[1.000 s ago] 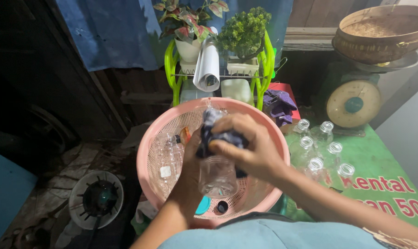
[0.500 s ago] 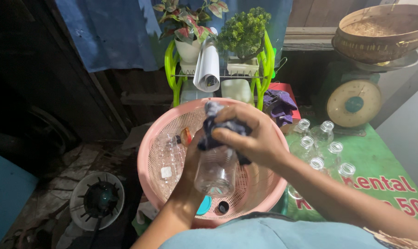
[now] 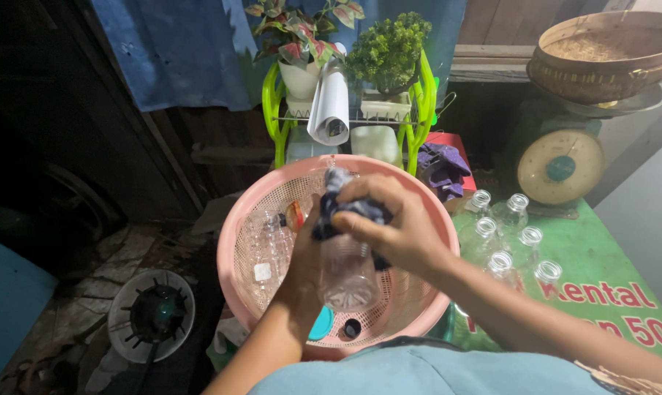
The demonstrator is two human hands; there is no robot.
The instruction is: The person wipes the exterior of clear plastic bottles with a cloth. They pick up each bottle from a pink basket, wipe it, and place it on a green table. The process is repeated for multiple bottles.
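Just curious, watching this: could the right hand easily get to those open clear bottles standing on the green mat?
Probably yes. The right hand is beside the standing bottles with nothing between, but it holds a dark cloth against the clear bottle over the pink basket.

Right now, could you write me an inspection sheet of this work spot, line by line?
Surface: green printed mat at right.
Job's things: clear plastic bottle held over pink basket; dark cloth wrapped on its top.
Clutter: open clear bottles on mat; another bottle and lids in basket.
Hands: left hand grips bottle; right hand presses cloth.
Cables: nothing seen.
Surroundings: potted plants on green rack, weighing scale, woven tray.
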